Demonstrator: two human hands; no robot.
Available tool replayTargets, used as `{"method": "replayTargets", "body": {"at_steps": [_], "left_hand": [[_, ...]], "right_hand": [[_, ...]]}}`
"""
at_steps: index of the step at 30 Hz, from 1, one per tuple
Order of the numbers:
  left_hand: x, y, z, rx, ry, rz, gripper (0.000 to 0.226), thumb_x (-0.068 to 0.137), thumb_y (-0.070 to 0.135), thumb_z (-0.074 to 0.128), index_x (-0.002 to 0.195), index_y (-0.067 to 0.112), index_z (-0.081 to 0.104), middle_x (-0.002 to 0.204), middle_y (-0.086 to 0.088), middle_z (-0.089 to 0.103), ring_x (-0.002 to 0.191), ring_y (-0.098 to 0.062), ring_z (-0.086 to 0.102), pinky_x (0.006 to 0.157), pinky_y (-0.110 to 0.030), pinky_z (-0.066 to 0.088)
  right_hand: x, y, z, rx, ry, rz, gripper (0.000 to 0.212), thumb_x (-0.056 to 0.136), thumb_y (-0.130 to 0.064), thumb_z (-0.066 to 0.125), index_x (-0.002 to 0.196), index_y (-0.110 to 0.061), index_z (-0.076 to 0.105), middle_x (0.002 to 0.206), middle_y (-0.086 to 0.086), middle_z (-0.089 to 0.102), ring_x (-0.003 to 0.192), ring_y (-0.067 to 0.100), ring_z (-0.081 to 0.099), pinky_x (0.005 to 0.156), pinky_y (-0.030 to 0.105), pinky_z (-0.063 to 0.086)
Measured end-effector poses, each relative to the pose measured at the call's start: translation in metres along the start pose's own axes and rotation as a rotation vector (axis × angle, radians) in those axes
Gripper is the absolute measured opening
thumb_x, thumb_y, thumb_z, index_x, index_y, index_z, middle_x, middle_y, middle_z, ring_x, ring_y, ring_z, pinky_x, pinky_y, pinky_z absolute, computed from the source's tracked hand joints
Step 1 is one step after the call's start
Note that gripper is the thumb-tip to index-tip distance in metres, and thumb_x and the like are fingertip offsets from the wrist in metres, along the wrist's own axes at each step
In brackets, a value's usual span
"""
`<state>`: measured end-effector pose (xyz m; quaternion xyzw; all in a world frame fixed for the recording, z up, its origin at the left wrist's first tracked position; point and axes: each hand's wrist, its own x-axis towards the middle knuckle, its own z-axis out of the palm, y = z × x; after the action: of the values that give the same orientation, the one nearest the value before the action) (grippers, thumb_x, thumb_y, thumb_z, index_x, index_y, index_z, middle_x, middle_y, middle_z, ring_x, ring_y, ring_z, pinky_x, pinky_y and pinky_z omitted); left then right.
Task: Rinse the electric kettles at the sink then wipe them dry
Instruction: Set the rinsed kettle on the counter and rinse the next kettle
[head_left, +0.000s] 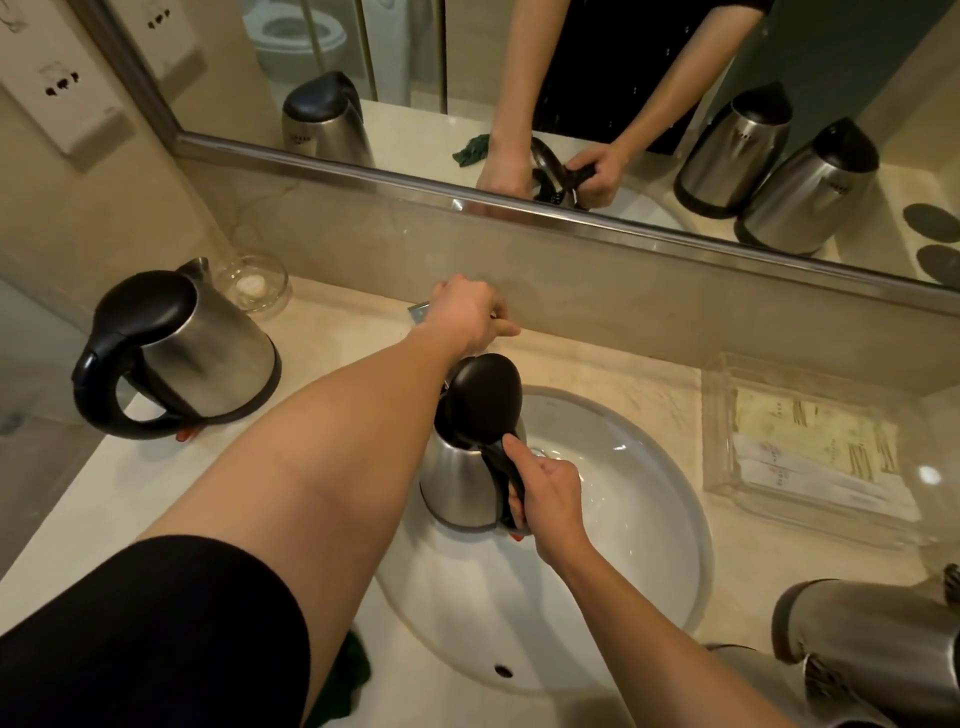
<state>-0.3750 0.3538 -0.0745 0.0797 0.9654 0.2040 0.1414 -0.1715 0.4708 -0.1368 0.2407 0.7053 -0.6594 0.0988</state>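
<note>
A steel kettle (457, 478) with its black lid raised stands over the white sink basin (649, 519). My right hand (545, 488) grips its black handle. My left hand (467, 312) reaches past the kettle to the back of the counter and closes on the tap handle, which is mostly hidden under it. A second steel kettle (182, 348) with a shut black lid stands on the counter to the left. Two more steel kettles (857, 639) sit at the bottom right edge, partly cut off. A dark green cloth (353, 670) peeks out under my left arm.
A clear tray (810, 447) with paper sachets sits on the counter right of the sink. A small glass dish (254, 283) stands behind the left kettle. A mirror (571, 78) runs along the back wall above a stone backsplash.
</note>
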Motion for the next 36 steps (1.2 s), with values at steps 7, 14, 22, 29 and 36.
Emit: {"method": "replayTargets", "body": {"at_steps": [7,14,22,29,36], "left_hand": [[-0.008,-0.012,-0.001,0.014,0.134,0.029,0.050,0.093,0.061,0.069,0.129,0.027,0.070,0.129,0.001,0.068,0.131,-0.025,0.050,0.112,-0.045,0.031],[-0.052,-0.041,0.000,-0.128,0.352,-0.068,0.047,0.097,0.055,0.065,0.133,0.026,0.068,0.135,0.004,0.066,0.132,-0.022,0.053,0.117,-0.050,0.029],[-0.111,-0.063,0.031,-0.514,0.468,-0.245,0.054,0.104,0.042,0.063,0.146,0.010,0.058,0.150,-0.009,0.059,0.142,-0.027,0.049,0.120,-0.043,0.036],[-0.149,-0.053,0.080,-0.813,0.291,-0.377,0.029,0.112,0.039,0.046,0.121,0.020,0.065,0.119,-0.002,0.068,0.114,-0.021,0.062,0.097,-0.030,0.045],[-0.148,-0.043,0.102,-1.101,0.118,-0.457,0.044,0.111,0.046,0.027,0.103,0.014,0.057,0.103,-0.013,0.065,0.106,-0.025,0.059,0.094,-0.038,0.045]], "right_hand": [[0.001,0.001,0.002,0.003,0.023,-0.040,0.062,0.094,-0.049,0.065,0.063,0.005,0.060,0.052,0.013,0.049,0.048,0.028,0.047,0.050,0.037,0.047],[-0.009,0.000,0.003,0.026,0.035,-0.079,0.064,0.094,-0.046,0.067,0.063,0.009,0.059,0.052,0.015,0.048,0.048,0.028,0.047,0.052,0.037,0.045],[-0.014,-0.001,0.003,0.022,0.045,-0.064,0.059,0.093,-0.048,0.067,0.060,0.000,0.059,0.051,0.014,0.048,0.049,0.028,0.046,0.053,0.038,0.046],[-0.014,-0.002,0.004,0.019,0.060,-0.083,0.061,0.093,-0.050,0.067,0.057,-0.001,0.059,0.050,0.014,0.049,0.044,0.024,0.046,0.048,0.035,0.044],[-0.017,0.003,0.005,0.011,0.059,-0.043,0.056,0.093,-0.050,0.066,0.059,-0.006,0.057,0.052,0.013,0.050,0.047,0.025,0.046,0.049,0.034,0.045]]}}
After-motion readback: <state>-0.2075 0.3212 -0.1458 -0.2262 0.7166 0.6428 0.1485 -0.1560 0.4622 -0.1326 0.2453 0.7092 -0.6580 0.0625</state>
